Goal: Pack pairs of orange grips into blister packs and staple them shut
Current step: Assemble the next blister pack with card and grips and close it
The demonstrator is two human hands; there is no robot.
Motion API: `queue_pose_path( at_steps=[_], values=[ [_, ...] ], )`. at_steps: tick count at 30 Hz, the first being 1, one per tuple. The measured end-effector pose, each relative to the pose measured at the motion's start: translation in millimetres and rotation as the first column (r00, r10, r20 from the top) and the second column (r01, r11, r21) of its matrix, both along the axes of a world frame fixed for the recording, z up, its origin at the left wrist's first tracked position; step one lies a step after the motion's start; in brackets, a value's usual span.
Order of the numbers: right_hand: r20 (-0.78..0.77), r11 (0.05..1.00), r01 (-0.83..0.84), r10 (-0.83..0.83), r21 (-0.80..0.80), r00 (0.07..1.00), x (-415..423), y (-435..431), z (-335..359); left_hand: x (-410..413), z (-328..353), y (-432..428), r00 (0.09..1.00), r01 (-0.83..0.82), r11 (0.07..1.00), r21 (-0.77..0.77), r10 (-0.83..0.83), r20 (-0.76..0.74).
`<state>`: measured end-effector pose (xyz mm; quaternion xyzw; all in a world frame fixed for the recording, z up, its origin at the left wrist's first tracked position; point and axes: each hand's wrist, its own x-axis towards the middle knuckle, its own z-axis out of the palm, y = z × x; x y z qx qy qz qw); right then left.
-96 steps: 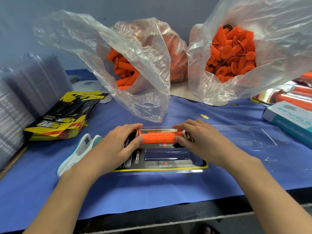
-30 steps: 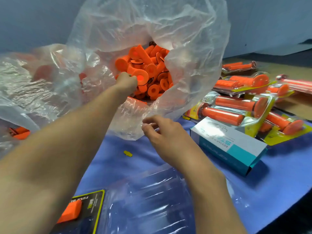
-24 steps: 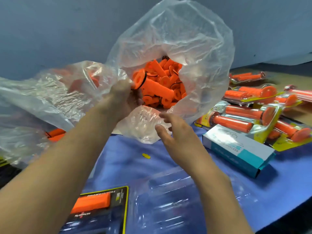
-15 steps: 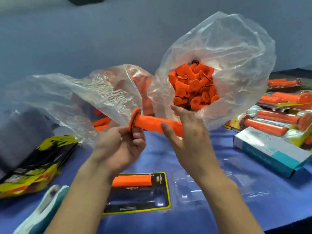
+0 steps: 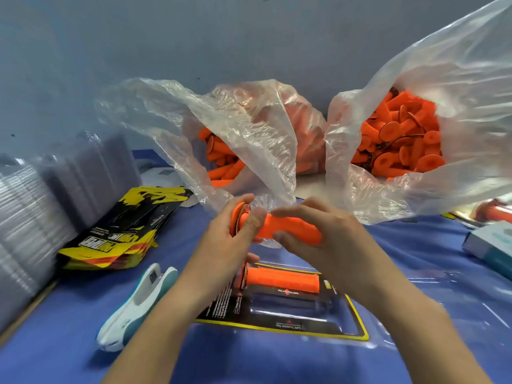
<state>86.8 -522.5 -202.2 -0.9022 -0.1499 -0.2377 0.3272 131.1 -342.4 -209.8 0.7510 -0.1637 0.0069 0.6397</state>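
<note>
Blue cloth (image 5: 69, 328) covered the bench below a plain grey-blue wall, with the work laid out within easy reach. Both hands met over the middle of it, clamped on one orange grip (image 5: 293, 230) held level in the air. The left hand (image 5: 221, 239) curled round its flanged end, and the right hand (image 5: 327, 236) pinched the plain end between thumb and fingers. Holding it by both ends looked like a way to turn it the right way round before it went down.

Directly below lay the open blister pack (image 5: 221, 306), its black-and-yellow card face up and its clear lid (image 5: 443, 286) folded out to the right. A seated grip (image 5: 282, 281) filled the far slot, flange to the left. The near slot (image 5: 291, 306) was bare, so I judged the pair half packed and the stapling not yet begun. The stapler (image 5: 138, 300) lay just left of the pack, untouched.

Two clear bags stood at the back, the left bag (image 5: 235, 120) and the right bag (image 5: 457, 79), mouths turned toward the person so loose grips could be pulled out. Printed cards (image 5: 122, 236) and a stack of clear shells (image 5: 55, 195) sat at the left, and a small box (image 5: 490, 245) sat at the right edge.
</note>
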Motion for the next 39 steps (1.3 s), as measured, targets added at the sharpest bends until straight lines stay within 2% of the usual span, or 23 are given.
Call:
queue_pose_path(
  at_steps=[2,6,9,12,15,18,20,22,27,30,33,36,39],
  values=[
    [0.002,1.000,-0.025,0.025,-0.013,1.000,1.3,7.2,-1.2,0.3,-5.3,9.3,0.997,-0.055,0.998,0.020,0.053,0.063],
    [-0.018,0.997,-0.077,0.076,-0.002,0.997,3.3,16.7,-0.8,0.0,-10.8,25.5,0.995,-0.081,0.996,0.032,0.078,0.068],
    [0.001,0.988,-0.089,0.090,0.129,0.996,1.5,16.3,1.0,-1.4,-7.2,30.0,0.998,-0.030,0.999,0.017,0.029,0.058],
    [0.038,0.963,-0.091,0.084,0.254,0.996,-2.3,11.9,2.0,-3.7,0.1,32.1,0.999,-0.001,0.996,-0.092,0.005,0.042],
    [-0.012,0.979,-0.071,0.074,0.191,0.997,-2.4,15.2,-2.2,-4.3,9.5,32.5,0.994,-0.004,0.973,-0.232,0.030,0.108],
    [-0.059,0.987,-0.064,0.073,0.145,0.996,-1.7,16.0,-7.3,-4.4,15.3,33.5,0.975,0.010,0.992,-0.125,0.018,0.223],
    [-0.052,0.984,-0.054,0.064,0.172,0.997,-4.3,6.3,-5.5,-4.4,15.3,35.6,0.973,0.047,0.999,0.017,-0.049,0.223],
    [-0.045,0.982,-0.036,0.045,0.185,0.998,-9.8,-6.5,-3.1,-6.2,14.0,35.2,0.977,0.089,0.994,0.067,-0.100,0.187],
    [-0.105,0.971,-0.049,0.076,0.233,0.992,-24.7,3.0,-9.5,-21.5,22.9,4.0,0.970,0.113,0.956,-0.271,-0.046,0.239],
    [-0.064,0.930,-0.096,0.126,0.354,0.990,-28.8,17.9,-11.9,-30.9,28.9,-15.8,0.947,0.142,0.928,-0.345,-0.026,0.319],
    [-0.042,0.870,-0.127,0.167,0.477,0.985,-28.9,23.4,-11.8,-33.7,31.9,-24.1,0.961,0.157,0.894,-0.420,-0.040,0.274],
    [-0.040,0.909,-0.114,0.142,0.402,0.989,-26.0,21.9,-18.1,-30.6,23.9,-26.6,0.957,0.193,0.934,-0.300,-0.112,0.266],
    [-0.037,0.953,-0.014,0.026,0.304,0.999,-23.2,6.1,-23.4,-28.0,13.7,-21.7,0.941,0.174,0.978,-0.116,-0.130,0.313]
  ],
)
